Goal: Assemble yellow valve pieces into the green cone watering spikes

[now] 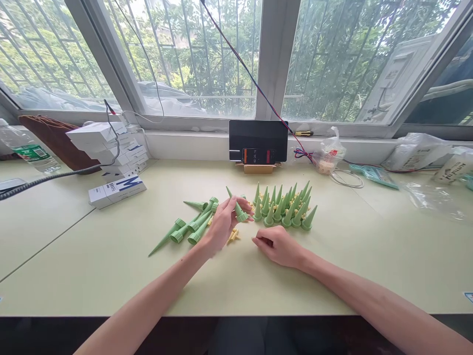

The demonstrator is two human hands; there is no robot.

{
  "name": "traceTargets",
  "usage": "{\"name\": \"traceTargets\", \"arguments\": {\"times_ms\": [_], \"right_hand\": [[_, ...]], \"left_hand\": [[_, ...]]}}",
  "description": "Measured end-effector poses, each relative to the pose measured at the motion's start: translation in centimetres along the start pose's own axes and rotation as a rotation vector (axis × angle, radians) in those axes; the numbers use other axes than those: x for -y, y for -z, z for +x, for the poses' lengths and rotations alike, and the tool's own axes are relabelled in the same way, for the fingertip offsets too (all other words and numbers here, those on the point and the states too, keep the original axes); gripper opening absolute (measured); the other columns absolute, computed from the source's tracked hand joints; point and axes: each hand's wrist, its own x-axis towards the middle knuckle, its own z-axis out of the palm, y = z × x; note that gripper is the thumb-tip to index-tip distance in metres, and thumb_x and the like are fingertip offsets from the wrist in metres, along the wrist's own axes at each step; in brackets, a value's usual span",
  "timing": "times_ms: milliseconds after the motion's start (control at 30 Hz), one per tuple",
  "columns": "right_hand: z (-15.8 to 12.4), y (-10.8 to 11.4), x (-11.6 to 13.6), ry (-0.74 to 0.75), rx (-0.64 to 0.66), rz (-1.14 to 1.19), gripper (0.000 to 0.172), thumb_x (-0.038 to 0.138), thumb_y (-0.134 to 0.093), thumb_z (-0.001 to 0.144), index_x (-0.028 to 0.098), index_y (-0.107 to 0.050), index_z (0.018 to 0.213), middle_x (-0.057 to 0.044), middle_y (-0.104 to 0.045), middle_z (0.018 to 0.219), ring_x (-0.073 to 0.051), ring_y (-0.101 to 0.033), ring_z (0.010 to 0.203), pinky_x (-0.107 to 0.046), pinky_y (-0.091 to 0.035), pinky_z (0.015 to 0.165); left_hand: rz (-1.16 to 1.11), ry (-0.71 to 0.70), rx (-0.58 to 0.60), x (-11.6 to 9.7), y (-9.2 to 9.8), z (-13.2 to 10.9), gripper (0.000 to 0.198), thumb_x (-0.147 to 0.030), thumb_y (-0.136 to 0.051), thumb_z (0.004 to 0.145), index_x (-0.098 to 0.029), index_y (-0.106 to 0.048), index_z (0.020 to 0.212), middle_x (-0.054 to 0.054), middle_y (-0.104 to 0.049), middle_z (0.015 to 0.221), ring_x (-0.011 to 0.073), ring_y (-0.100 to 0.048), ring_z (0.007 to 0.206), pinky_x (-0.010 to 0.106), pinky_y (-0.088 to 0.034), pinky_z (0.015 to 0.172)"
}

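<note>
In my left hand (222, 221) is a green plastic spike (240, 212), its pointed tip tilted up to the left and its wide capped end toward the right. My right hand (278, 245) rests on the table with its fingers curled; whether something small is between them is hidden. Left of my left hand lies a loose pile of green spikes (179, 231). Several small yellow plastic pieces (233, 236) lie between my hands. Beyond my right hand, rows of green spikes (286, 212) stand points up, with yellow pieces among them.
A phone (258, 156) and a black tablet-like panel (258, 133) lean near the window. White boxes (117, 191) and a water bottle (35, 150) are at the left. Plastic bags (417, 150) and a cable (347, 179) lie at the right. The table (236, 291) ends nearest me.
</note>
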Motion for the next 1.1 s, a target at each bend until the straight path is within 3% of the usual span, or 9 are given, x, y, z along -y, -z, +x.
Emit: {"name": "traceTargets", "arguments": {"times_ms": [267,533,667,1100], "right_hand": [[0.1,0.0,0.1,-0.007,-0.018,0.031,0.03,0.022,-0.05,0.092,0.019,-0.039,0.064,0.007,-0.034,0.054,-0.009,-0.03,0.051,-0.021,-0.027,0.052],[0.3,0.1,0.0,-0.011,-0.026,0.041,0.033,0.023,-0.051,0.093,0.019,-0.038,0.063,0.007,-0.034,0.055,-0.008,-0.029,0.051,-0.022,-0.027,0.052],[0.3,0.1,0.1,-0.006,-0.026,0.047,0.033,0.022,-0.051,0.092,0.019,-0.037,0.063,0.007,-0.033,0.054,-0.009,-0.028,0.051,-0.022,-0.026,0.051],[0.2,0.0,0.3,0.013,-0.024,0.049,0.035,0.024,-0.049,0.094,0.019,-0.033,0.063,0.007,-0.031,0.054,-0.008,-0.027,0.05,-0.022,-0.024,0.05]], "left_hand": [[0.083,-0.045,-0.017,0.2,-0.2,0.0,0.037,-0.05,-0.052,0.093,-0.015,-0.062,0.093,0.008,-0.066,0.086,0.0225,-0.066,0.085,0.038,-0.058,0.073],[0.537,-0.354,-0.153,0.5,-0.3,-0.2,0.036,-0.044,-0.038,0.101,-0.017,-0.06,0.091,0.004,-0.066,0.083,0.0169,-0.063,0.081,0.033,-0.049,0.082],[0.608,-0.44,-0.151,0.8,-0.2,-0.3,0.036,-0.042,-0.035,0.102,-0.018,-0.059,0.089,0.004,-0.066,0.082,0.0159,-0.061,0.079,0.031,-0.047,0.08],[0.722,-0.381,-0.061,1.8,-0.2,-0.7,0.04,-0.046,-0.035,0.102,-0.018,-0.058,0.085,0.003,-0.064,0.077,0.0147,-0.058,0.069,0.027,-0.043,0.064]]}}
